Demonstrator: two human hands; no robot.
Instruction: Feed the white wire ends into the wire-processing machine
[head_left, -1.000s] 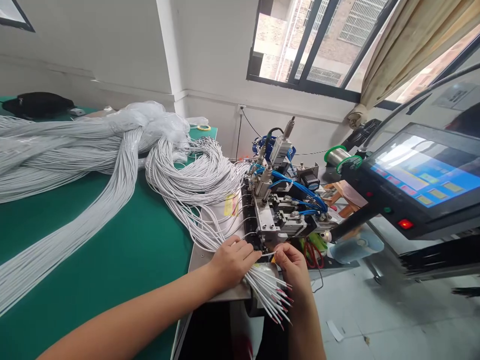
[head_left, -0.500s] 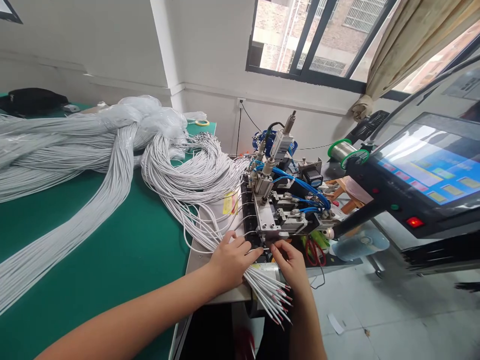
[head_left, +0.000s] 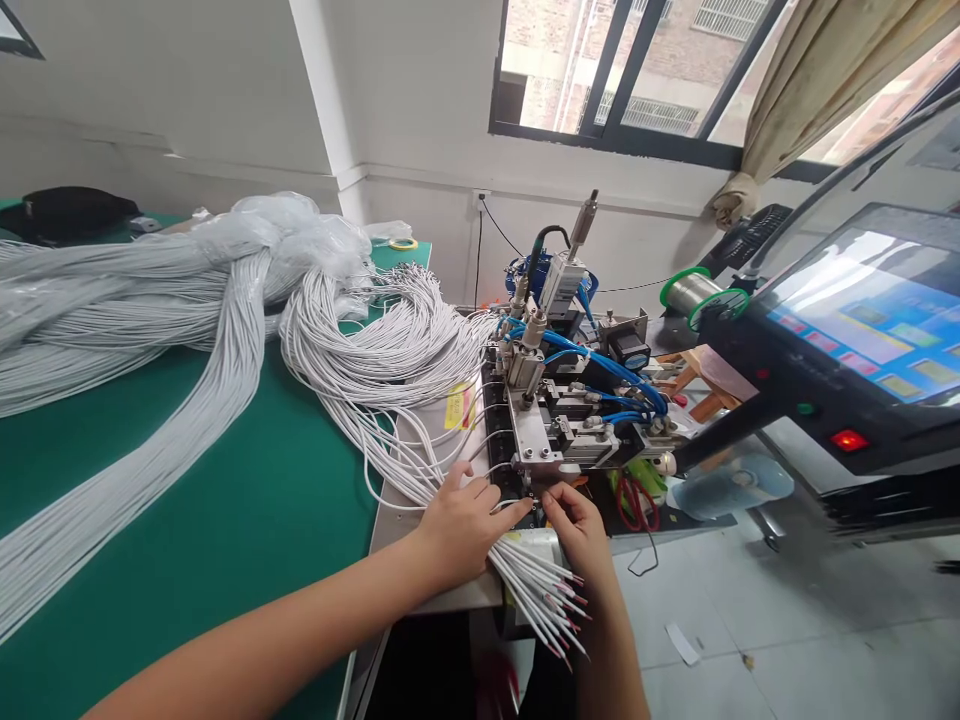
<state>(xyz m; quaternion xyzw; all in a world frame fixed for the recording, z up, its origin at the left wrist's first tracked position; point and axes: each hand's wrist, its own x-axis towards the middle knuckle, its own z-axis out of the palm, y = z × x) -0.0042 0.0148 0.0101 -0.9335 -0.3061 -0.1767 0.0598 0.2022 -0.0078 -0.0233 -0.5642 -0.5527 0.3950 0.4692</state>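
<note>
At the near end of the wire-processing machine (head_left: 534,430), my left hand (head_left: 463,525) is curled over a bundle of white cables (head_left: 536,590). The bundle's trimmed ends, some with reddish wires showing, fan out below it. My left index finger reaches to a single white cable (head_left: 510,503) at the machine's black holder (head_left: 514,485). Across from it, my right hand (head_left: 576,522) is closed, thumb and forefinger pinching the tip of that cable. The tip itself is mostly hidden by the fingers. Several other cables lie side by side in the black holder.
Coiled white cables (head_left: 375,340) and plastic-wrapped bundles (head_left: 225,270) lie on the green table (head_left: 315,540). On the right are a touchscreen panel (head_left: 877,320), a solder wire spool (head_left: 691,295), red-handled scissors (head_left: 636,503) and a large clear bottle (head_left: 731,485).
Both hands stay at the same spot by the machine, with only slight finger shifts. The camera view has tilted a little, so the screen appears further right.
</note>
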